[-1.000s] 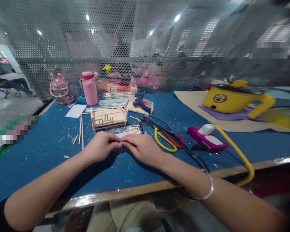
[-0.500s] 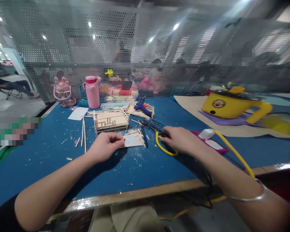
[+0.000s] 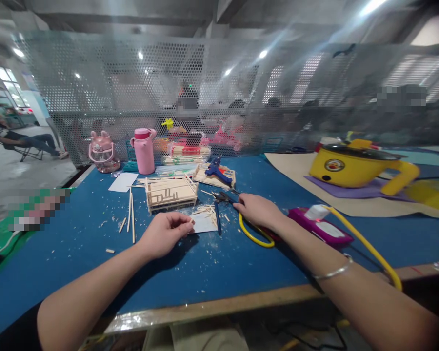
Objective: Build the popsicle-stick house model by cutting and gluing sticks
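My left hand (image 3: 168, 233) is closed in a pinch on a small brown wooden piece (image 3: 192, 223), above a white card (image 3: 205, 223) with cut wooden sticks along its edge. My right hand (image 3: 258, 210) has its fingers curled down over the handle end of dark-jawed pliers (image 3: 224, 197). A thin dark rod also runs under these fingers, and what they grip is hidden. A yellow loop (image 3: 254, 238) curves below that hand. A blue pen-like tool (image 3: 218, 218) lies between the hands. Behind the left hand stands a small wooden-stick frame (image 3: 171, 194).
A blue glue gun (image 3: 217, 171) rests on another stick piece. Loose sticks (image 3: 130, 217) lie left. A pink bottle (image 3: 144, 153) and clear cup (image 3: 103, 155) stand behind. A purple power strip (image 3: 320, 226) with a yellow cable and a yellow pot (image 3: 351, 168) are right.
My right hand has moved left over the tool handles, covering more of the thin rod. My left hand keeps its pinch by the card. The camera view has tilted up slightly.
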A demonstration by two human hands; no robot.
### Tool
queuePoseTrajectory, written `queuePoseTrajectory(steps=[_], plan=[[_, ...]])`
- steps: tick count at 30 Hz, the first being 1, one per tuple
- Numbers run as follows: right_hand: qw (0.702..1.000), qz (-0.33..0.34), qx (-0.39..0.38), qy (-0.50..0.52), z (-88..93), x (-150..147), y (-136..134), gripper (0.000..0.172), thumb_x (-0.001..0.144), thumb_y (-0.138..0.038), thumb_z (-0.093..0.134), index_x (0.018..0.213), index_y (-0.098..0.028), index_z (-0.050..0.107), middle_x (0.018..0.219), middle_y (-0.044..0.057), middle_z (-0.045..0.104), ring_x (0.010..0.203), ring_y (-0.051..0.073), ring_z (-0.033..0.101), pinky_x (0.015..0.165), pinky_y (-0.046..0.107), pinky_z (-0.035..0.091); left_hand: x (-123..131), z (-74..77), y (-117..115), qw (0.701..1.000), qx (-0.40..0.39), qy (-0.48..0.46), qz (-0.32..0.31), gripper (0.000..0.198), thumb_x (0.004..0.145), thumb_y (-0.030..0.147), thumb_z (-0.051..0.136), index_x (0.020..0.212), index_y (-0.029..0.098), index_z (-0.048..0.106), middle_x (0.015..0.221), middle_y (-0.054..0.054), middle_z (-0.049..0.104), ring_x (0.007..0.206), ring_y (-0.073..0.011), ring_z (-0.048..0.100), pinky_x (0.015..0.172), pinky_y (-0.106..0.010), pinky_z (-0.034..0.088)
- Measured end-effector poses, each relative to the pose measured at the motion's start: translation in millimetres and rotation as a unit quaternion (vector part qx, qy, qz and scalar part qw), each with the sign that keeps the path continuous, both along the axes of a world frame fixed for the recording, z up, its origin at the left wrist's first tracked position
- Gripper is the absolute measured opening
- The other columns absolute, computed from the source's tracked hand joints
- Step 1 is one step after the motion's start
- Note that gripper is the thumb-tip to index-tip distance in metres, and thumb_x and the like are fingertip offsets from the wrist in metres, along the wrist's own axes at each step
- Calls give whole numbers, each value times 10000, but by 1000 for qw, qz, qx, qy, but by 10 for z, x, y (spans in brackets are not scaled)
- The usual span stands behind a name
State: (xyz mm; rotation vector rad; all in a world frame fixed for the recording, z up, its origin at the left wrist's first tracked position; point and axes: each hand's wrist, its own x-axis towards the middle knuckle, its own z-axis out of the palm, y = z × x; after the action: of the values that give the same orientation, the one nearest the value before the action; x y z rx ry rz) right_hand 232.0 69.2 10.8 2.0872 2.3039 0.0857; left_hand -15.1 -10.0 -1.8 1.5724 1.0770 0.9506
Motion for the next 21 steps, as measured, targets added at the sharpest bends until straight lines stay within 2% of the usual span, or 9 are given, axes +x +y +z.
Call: queuePoseTrajectory(steps=[4,6,8,11,13,15,18,19,21], plan=[[998,-16,54,14,76,1,-52,311,862,-297,277,912,-142,542,910,141,628,805,232,588,595,287,361,1,-28,-13,1000,-6,-5,-15,233,731,337,571,792,116,615,723,-55,635,636,-110,541,656,-268,416],[995,-32,88,43,249,-5,-151,333,870,-323,247,990,-151,506,857,129,631,753,233,587,572,285,350,1,-14,-18,1000,5,-12,-24,236,736,343,566,799,122,619,771,-68,639,699,-131,562,691,-286,426],[985,-21,152,81,477,-37,-272,319,862,-344,266,1015,-169,485,811,107,621,722,230,571,568,285,345,22,39,-23,998,45,-24,-30,216,732,338,572,784,136,628,935,-96,623,860,-165,564,777,-317,423],[955,44,221,194,741,-184,-404,254,846,-355,319,942,-190,488,754,69,591,674,191,534,582,276,352,101,154,-22,991,126,-22,-36,144,709,304,605,749,172,648,1265,-89,446,1171,-211,396,963,-373,303],[924,99,218,297,764,-347,-432,210,834,-360,353,879,-198,480,708,44,560,635,158,501,578,263,360,163,204,-6,988,148,-13,-31,128,702,296,613,754,187,657,1322,-73,380,1226,-223,324,1004,-391,241],[881,152,161,418,656,-531,-431,177,814,-366,390,833,-204,456,636,3,503,577,130,460,544,245,362,208,208,16,990,140,-16,-3,162,718,312,592,786,177,654,1230,-103,461,1137,-225,416,959,-387,297],[772,181,-12,609,392,-756,-447,211,767,-399,465,844,-209,414,607,-36,468,476,91,409,467,220,355,222,167,32,992,114,-23,41,240,754,351,537,842,149,631,911,-91,588,841,-180,531,791,-328,400],[731,186,-68,652,316,-803,-465,228,744,-395,498,849,-209,419,641,-27,492,490,90,432,470,220,371,218,155,25,993,110,-27,37,252,759,363,527,843,146,626,840,-72,590,782,-165,527,750,-306,405],[654,193,-131,720,217,-854,-514,285,681,-338,565,909,-208,455,815,21,561,653,120,531,580,244,438,211,148,-9,993,112,-39,6,256,758,375,526,809,144,625,803,-52,582,759,-150,510,726,-277,395]])
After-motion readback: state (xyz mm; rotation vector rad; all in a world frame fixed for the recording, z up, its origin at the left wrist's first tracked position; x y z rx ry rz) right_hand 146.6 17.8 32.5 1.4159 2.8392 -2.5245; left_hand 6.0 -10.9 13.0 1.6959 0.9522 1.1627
